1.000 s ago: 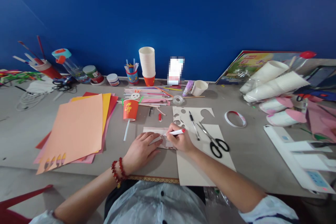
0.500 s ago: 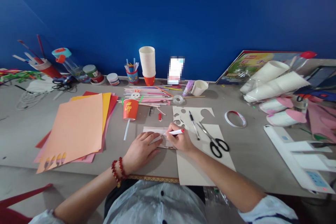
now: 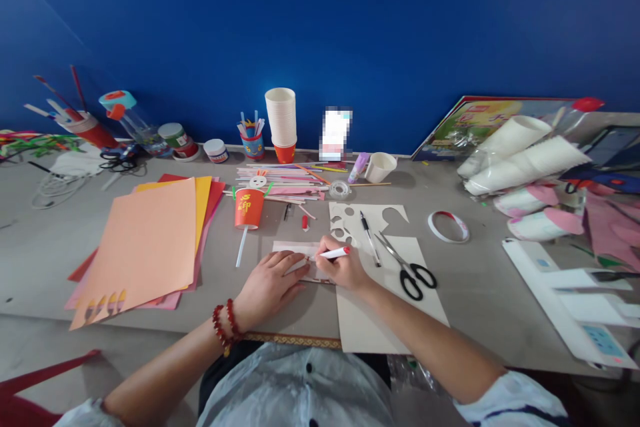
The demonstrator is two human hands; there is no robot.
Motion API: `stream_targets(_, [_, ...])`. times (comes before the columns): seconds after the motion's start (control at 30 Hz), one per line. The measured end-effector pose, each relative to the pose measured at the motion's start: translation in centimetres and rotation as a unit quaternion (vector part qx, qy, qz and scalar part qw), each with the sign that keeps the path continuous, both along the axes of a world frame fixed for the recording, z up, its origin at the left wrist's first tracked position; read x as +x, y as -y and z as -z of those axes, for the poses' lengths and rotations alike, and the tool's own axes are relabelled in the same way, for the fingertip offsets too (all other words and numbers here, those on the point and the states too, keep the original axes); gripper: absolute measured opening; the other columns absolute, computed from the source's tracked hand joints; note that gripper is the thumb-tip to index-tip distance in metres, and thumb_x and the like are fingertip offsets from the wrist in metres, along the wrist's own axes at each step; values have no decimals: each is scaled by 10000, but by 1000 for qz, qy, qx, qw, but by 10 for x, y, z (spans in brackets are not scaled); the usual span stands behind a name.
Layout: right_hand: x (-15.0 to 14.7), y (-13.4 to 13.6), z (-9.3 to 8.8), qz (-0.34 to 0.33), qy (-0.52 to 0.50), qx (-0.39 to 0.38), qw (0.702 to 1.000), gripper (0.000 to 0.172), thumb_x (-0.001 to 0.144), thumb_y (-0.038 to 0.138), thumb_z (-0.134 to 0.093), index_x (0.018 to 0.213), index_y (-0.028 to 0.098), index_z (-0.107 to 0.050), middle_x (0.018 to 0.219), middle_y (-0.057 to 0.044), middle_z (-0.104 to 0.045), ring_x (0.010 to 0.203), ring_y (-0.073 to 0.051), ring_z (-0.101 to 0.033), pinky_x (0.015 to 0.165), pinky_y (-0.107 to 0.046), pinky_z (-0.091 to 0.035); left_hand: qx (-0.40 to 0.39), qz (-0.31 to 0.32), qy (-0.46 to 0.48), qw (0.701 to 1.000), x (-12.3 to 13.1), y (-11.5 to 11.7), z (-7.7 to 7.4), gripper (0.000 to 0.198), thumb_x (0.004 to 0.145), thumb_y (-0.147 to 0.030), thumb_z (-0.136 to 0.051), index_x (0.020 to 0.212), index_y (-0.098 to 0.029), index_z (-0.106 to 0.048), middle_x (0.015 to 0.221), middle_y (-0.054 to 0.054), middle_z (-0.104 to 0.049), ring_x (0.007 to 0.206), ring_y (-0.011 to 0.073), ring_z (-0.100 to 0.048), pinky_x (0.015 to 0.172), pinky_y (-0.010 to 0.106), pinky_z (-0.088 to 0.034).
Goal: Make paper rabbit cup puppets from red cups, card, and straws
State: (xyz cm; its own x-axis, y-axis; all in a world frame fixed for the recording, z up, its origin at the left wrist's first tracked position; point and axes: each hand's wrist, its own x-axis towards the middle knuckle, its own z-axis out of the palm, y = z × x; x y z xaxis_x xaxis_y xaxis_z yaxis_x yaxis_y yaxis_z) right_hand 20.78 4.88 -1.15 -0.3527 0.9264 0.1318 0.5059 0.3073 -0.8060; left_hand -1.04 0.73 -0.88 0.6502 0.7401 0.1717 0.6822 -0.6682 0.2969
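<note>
My right hand (image 3: 348,269) is closed around a white marker (image 3: 336,253) with a red end, its tip down at a pale pinkish strip of paper (image 3: 284,246). Lying flat on the strip's left part, my left hand (image 3: 273,283) has its fingers stretched out and holds nothing. The marks under the tip are too small to make out. A red pen cap (image 3: 305,222) rests just beyond the strip. To the left stands a red paper-cup figure (image 3: 249,209) with a white rabbit head and a straw below it.
White card (image 3: 385,320) with cut-out holes lies at right, bearing a black pen (image 3: 369,238) and scissors (image 3: 411,273). Nearby is a tape roll (image 3: 449,227). Coloured paper sheets (image 3: 145,233) spread left. Straws (image 3: 280,177), stacked cups (image 3: 281,117) and a power strip (image 3: 550,300) surround the work area.
The marker has shifted very slightly to the left in my right hand's grip. My left hand stays in place on the paper.
</note>
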Motion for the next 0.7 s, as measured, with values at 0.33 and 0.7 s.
stream_targets(0.33, [1,0,3,1,-37,-13,999,124,823,265,-549,707,221,-549,601,31,-577,547,-121,-490,530,-220,-352,5,1,0,1000,0,0,1,357,974,-338,-500,1305,-237,-583,1354,82,-595,1178,264,-550,982,451,-472])
stream_targets(0.7, [-1,0,1,-12,-8,-7,1000,126,839,274,-566,725,223,-580,623,34,-614,556,-118,-513,550,-215,-353,8,0,2,1000,0,0,1,344,972,-331,-499,1292,-247,-595,1343,84,-600,1183,264,-552,980,449,-475])
